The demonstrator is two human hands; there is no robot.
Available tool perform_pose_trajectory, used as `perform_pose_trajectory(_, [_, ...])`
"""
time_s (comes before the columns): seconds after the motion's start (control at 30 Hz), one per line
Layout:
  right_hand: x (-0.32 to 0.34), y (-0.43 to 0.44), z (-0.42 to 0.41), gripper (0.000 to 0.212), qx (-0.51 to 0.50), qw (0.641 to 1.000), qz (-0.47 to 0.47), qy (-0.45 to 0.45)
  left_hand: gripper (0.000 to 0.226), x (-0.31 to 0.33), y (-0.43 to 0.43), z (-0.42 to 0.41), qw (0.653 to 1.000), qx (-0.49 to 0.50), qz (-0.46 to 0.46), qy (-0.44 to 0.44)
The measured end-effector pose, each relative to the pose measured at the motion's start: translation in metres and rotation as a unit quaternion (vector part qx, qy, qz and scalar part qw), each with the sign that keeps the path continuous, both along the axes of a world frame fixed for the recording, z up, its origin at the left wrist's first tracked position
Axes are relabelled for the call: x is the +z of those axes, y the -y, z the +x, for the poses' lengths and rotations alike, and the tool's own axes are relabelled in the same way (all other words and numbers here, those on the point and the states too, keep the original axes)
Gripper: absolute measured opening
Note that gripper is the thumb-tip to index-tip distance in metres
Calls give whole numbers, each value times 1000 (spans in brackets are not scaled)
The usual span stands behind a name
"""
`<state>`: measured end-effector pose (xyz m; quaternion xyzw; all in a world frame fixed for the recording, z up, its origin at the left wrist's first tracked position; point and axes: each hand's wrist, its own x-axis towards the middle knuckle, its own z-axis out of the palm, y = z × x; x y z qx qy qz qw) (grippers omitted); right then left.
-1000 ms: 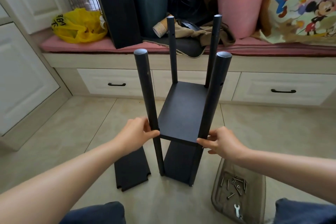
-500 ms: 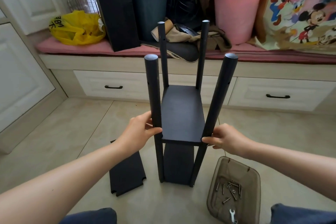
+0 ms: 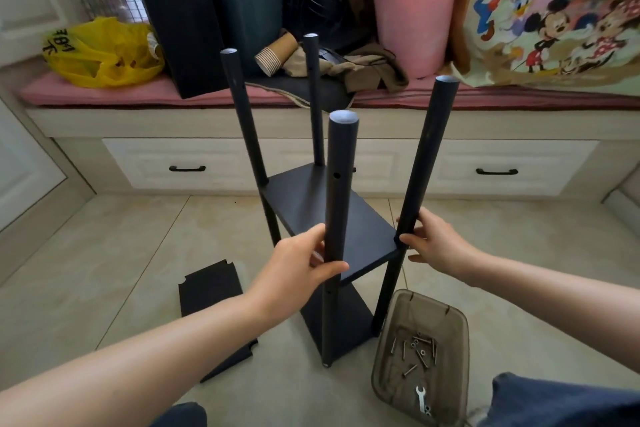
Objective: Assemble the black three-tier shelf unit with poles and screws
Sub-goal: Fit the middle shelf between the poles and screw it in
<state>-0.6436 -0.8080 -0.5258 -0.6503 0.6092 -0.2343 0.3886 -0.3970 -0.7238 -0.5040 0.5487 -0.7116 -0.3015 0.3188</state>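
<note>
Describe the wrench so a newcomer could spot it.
Start at the black shelf unit on the floor. Right of its base lies a brownish translucent tray; the wrench lies at its near end, pale and flat, apart from the screws.

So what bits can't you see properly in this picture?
Head view:
- Loose black shelf board on the floor: middle hidden by the left forearm.
- Bottom black shelf tier: mostly covered by the middle tier.
- Silver screws in the brown plastic tray: too small to count.
- Left hand grip: fingertips hidden behind the near black pole.
</note>
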Motion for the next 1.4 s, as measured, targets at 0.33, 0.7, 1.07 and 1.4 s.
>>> perform_pose_trajectory(0.33, [4, 6, -2, 37, -13, 1000, -3, 0, 31, 1, -15, -24, 999, -26, -23, 28])
perform_pose_trajectory(0.7, [14, 7, 2, 28, -10, 997, -27, -74, 26, -5, -18, -37, 997, 59, -35, -19])
perform_pose_trajectory(1.07, [55, -44, 26, 42, 202, 968, 98, -114, 28, -25, -11, -10, 898, 189, 251, -308])
perform_pose_trajectory(1.4, [49, -62, 47, 37, 233, 966, 23, -113, 44, -80, -17, -47, 811, 237, 356, -400])
